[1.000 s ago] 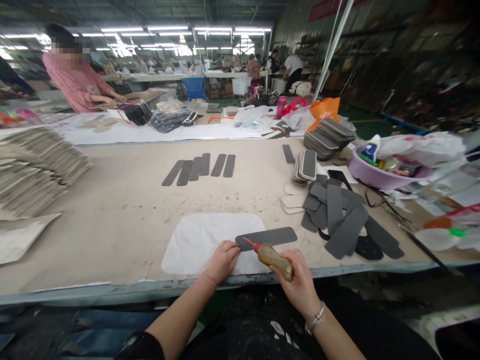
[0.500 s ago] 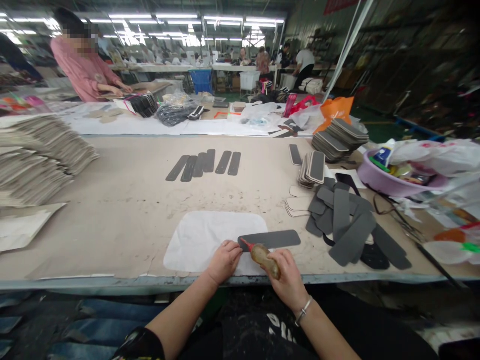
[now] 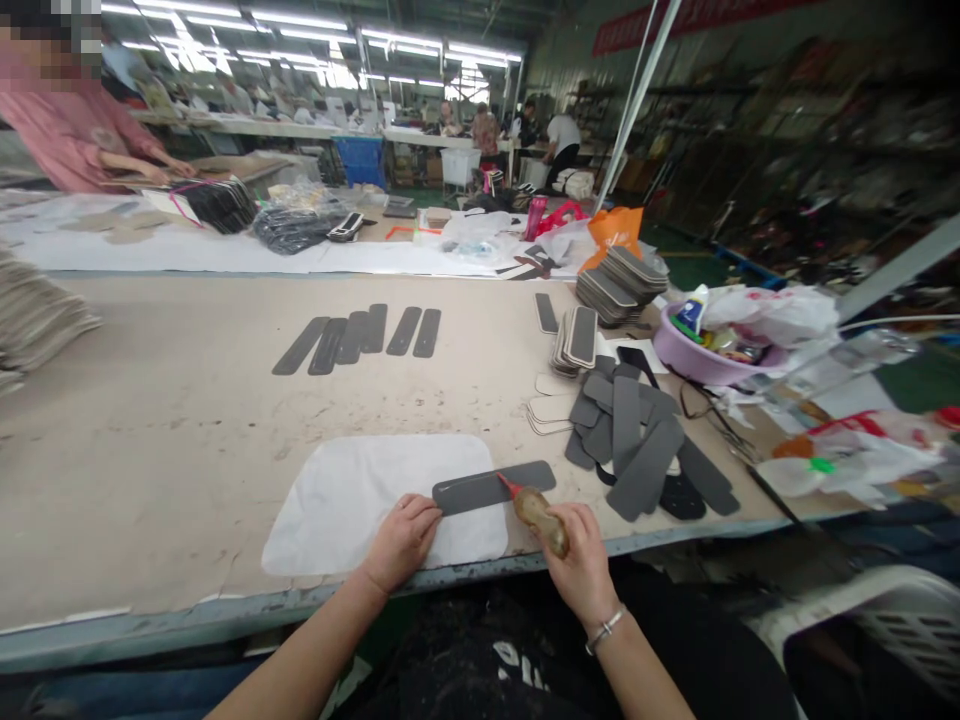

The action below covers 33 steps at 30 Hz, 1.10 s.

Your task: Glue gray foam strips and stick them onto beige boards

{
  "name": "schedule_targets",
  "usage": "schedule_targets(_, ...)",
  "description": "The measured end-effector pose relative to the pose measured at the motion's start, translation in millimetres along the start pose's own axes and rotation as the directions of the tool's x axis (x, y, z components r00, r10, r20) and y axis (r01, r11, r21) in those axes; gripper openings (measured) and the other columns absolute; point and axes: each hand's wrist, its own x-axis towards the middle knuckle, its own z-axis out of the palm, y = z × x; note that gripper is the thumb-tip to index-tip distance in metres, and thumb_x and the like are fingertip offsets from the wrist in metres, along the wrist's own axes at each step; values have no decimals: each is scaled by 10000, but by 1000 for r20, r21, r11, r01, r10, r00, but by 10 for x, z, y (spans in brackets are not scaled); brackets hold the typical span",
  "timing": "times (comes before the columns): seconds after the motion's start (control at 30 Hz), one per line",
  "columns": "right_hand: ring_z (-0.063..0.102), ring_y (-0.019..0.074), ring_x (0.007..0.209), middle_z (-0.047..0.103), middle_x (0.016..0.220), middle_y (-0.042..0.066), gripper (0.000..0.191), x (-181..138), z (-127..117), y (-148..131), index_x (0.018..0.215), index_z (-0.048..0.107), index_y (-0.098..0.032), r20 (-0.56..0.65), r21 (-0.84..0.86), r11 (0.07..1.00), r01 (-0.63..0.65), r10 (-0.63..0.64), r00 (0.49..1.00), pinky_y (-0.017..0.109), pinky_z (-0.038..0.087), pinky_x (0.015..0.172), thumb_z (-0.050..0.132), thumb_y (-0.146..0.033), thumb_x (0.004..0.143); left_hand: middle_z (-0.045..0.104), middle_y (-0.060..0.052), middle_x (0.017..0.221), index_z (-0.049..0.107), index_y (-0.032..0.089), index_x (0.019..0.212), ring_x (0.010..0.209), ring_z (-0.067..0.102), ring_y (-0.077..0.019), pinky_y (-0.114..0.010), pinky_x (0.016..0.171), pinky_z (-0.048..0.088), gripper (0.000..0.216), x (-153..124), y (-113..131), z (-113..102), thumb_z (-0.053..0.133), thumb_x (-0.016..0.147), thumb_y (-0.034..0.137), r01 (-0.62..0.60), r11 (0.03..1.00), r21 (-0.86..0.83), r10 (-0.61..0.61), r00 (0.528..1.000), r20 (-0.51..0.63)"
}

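Observation:
A long dark grey strip point(image 3: 491, 487) lies across the right edge of a white cloth pad point(image 3: 360, 500) near the table's front edge. My left hand point(image 3: 403, 538), fingers curled, presses on the strip's left end. My right hand point(image 3: 579, 560) is wrapped round a small glue bottle point(image 3: 541, 516) with a red nozzle; the nozzle tip touches the strip's middle.
A pile of grey strips point(image 3: 637, 440) and white backing pieces point(image 3: 551, 408) lies to the right. Several strips point(image 3: 360, 338) are laid in a row farther back. A purple basin point(image 3: 697, 360) stands at right. A person in pink point(image 3: 67, 130) works at the far table.
The glue nozzle has travelled from the strip's left end to its middle. My head has turned right, so the stack of sheets at left has mostly slid out of view.

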Motion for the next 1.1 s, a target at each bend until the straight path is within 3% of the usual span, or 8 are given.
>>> schedule_targets(0.3, 523, 256, 894, 529, 935, 85, 231, 37, -286, 332, 1053, 518, -200, -145, -158, 985, -64, 41, 989, 446, 495, 776, 594, -286, 853, 612, -66, 917, 634, 161, 934, 875, 529, -170, -338, 841, 480, 159, -2, -13, -6, 485, 888, 134, -2, 1000, 18, 2, 1000, 4)
schedule_targets(0.53, 516, 253, 880, 527, 938, 90, 240, 80, -282, 174, 1045, 523, -189, -151, -139, 989, -54, 33, 988, 442, 480, 775, 615, -285, 845, 610, -67, 901, 632, 167, 940, 870, 522, -174, -339, 830, 482, 158, 1, 8, -15, 489, 883, 132, 35, 999, -2, -35, 999, 25)
schedule_targets(0.8, 505, 235, 896, 502, 955, 72, 229, 195, 196, -336, 1064, 501, -217, 146, 249, 968, 41, -79, 986, 402, 484, 755, 588, -206, 852, 596, -67, 865, 631, 170, 927, 845, 517, -176, -350, 801, 481, 164, 17, 45, -31, 474, 892, 136, 44, 999, -4, -44, 999, 26)
schedule_targets(0.93, 486, 236, 921, 477, 980, 73, 225, 203, 308, -439, 1059, 507, -219, 230, 277, 961, 13, -79, 970, 414, 465, 792, 555, -146, 851, 595, -64, 853, 627, 171, 914, 832, 520, -175, -352, 790, 476, 165, 22, 46, -32, 465, 897, 138, 34, 999, -1, -34, 999, 32)
schedule_targets(1.1, 479, 229, 912, 470, 966, 68, 211, 126, 237, -487, 1051, 499, -221, 253, 290, 957, -14, -62, 966, 399, 457, 783, 550, -144, 861, 597, -67, 855, 624, 165, 919, 833, 527, -176, -350, 780, 472, 166, 26, 46, -37, 464, 895, 128, 21, 1000, -4, -21, 999, 29)
